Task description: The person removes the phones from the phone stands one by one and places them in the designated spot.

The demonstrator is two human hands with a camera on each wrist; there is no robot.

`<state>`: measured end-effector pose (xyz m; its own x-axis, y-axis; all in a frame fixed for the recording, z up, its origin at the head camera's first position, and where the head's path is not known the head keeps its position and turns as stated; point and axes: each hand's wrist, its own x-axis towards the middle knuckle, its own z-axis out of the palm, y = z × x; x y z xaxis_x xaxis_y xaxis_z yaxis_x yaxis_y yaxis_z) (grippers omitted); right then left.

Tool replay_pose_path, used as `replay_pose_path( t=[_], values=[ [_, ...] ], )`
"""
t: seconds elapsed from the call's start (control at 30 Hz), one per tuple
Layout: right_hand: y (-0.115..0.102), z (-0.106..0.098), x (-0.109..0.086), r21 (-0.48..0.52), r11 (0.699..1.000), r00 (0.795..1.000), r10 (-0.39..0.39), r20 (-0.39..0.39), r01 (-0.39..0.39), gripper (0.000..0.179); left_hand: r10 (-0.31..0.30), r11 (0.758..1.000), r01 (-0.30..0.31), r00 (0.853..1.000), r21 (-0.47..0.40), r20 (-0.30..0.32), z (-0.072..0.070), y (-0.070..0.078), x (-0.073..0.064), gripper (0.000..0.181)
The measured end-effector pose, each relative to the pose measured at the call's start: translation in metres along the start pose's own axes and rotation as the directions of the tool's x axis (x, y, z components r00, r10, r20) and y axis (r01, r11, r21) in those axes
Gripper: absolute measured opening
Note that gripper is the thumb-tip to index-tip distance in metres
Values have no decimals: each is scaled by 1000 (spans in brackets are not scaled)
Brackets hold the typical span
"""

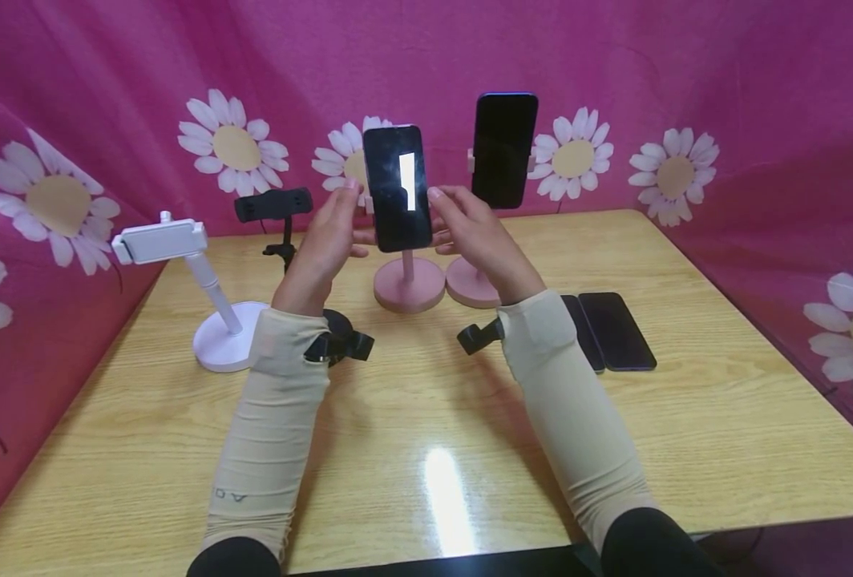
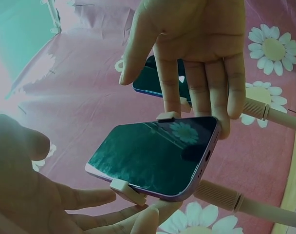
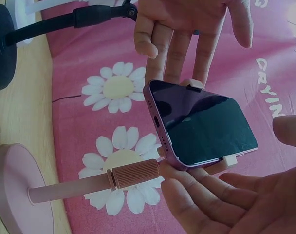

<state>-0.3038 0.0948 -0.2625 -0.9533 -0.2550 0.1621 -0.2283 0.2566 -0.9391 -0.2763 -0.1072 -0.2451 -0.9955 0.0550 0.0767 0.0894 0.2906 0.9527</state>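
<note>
A dark-screened phone [image 1: 383,176] stands upright in the holder of a pink phone stand [image 1: 405,296]. Beige clamp jaws grip its two long sides; one clamp jaw shows in the right wrist view. My left hand [image 1: 323,248] is at the phone's left side, fingers loosely extended around the clamp and behind the phone, thumb lifted off the screen. On the other side my right hand [image 1: 480,236] has its fingers extended beside and behind the phone, thumb near its edge. In the head view the phone hides some fingertips.
Right behind, a second phone [image 1: 506,144] sits in another pink stand [image 1: 470,288]. A white phone stand [image 1: 228,340] and a black phone holder [image 1: 273,205] are at the left. Two phones [image 1: 617,332] lie flat at the right. A pink daisy cloth [image 1: 426,48] hangs behind the table.
</note>
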Motion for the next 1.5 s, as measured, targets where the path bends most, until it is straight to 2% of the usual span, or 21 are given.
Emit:
replay_pose_path(
  t=[0.2,0.37,0.7,1.13,1.33,1.5],
  values=[
    [0,-1,-1,-7,1000,1000,-4,-10,4,52,-3,998,4,1000,60,-25,1,-2,1,64],
    [1,-2,-2,-23,1000,1000,-10,9,11,49,7,994,-3,999,108,-37,2,-3,2,54],
    [0,-5,-6,-46,999,997,-15,70,18,43,19,982,-24,999,189,25,-2,-4,-1,42],
    [-5,-12,-10,-117,993,992,11,125,4,36,7,982,-20,998,188,69,-8,2,-9,35],
    [-9,-15,-13,-180,983,990,-7,143,33,33,47,963,-75,993,260,110,-11,4,-15,29],
    [-12,-19,-18,-217,973,983,-32,181,72,32,27,950,-68,990,303,137,-14,8,-20,30]
  ],
)
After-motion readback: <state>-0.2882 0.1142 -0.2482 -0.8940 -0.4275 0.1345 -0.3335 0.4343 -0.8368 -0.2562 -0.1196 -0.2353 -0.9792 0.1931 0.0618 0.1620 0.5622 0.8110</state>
